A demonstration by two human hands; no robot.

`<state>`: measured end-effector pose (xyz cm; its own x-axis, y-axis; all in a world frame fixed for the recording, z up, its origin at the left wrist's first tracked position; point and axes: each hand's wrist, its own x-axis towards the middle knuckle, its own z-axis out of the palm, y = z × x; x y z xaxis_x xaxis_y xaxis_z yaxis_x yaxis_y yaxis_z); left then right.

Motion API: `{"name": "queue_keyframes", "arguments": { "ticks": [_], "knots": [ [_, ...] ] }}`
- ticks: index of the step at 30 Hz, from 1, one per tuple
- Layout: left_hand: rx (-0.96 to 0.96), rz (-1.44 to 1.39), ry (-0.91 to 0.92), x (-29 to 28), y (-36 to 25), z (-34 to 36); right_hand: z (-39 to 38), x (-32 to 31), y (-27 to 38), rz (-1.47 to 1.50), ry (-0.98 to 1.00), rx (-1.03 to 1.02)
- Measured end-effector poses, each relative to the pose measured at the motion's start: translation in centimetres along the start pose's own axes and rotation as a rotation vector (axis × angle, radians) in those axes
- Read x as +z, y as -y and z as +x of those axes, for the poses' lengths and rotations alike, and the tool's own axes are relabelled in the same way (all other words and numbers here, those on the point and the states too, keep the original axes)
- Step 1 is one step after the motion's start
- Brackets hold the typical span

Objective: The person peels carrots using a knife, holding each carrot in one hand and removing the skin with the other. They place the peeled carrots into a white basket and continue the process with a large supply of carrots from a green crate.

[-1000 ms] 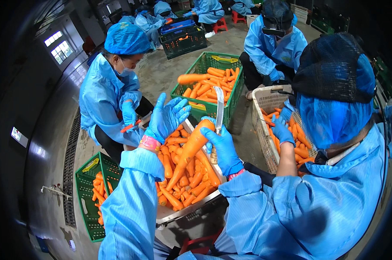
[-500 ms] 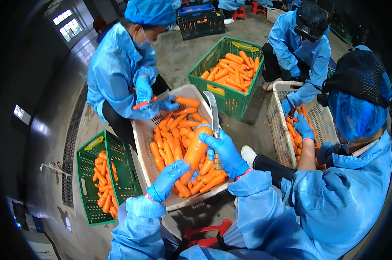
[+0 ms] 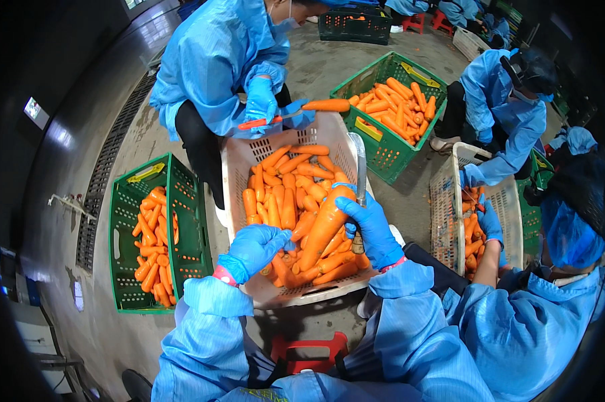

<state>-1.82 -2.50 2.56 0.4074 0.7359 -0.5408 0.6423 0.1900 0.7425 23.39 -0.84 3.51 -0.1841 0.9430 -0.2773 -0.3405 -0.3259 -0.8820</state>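
My right hand (image 3: 371, 231), in a blue glove, grips a large thick carrot (image 3: 326, 226) and a curved-blade knife (image 3: 360, 167) together. The blade points up and away, and the knife's handle (image 3: 358, 242) shows below the fingers. My left hand (image 3: 252, 251), also gloved, is left of the large carrot with its fingers curled together; whether anything is pinched in them is hidden. Both hands are over a white plastic crate (image 3: 235, 194) filled with loose carrots (image 3: 289, 204).
Green crates of carrots stand at the left (image 3: 125, 244) and far right (image 3: 383, 157). Across from me a co-worker (image 3: 212, 74) holds a red-handled knife (image 3: 259, 123) and a carrot (image 3: 326, 105). Other co-workers sit around a white crate (image 3: 443, 201) on the right. A red stool (image 3: 309, 348) is below me.
My left hand has come away from the large carrot, which my right hand still holds with the knife. The co-worker across now has a carrot raised at the crate's far edge. The view has shifted.
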Motion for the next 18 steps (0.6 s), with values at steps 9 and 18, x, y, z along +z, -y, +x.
{"name": "queue_keyframes", "arguments": {
  "ticks": [9, 18],
  "knots": [
    [0.168, -0.632, -0.144, 3.7, -2.7, 0.5, -0.3, 0.6, -0.1, 0.03, -0.025, 0.001],
    [0.157, -0.597, -0.166, 5.4, -2.8, 2.2, 0.7, -0.1, -0.7, 0.044, -0.106, 0.006]
  ]
}}
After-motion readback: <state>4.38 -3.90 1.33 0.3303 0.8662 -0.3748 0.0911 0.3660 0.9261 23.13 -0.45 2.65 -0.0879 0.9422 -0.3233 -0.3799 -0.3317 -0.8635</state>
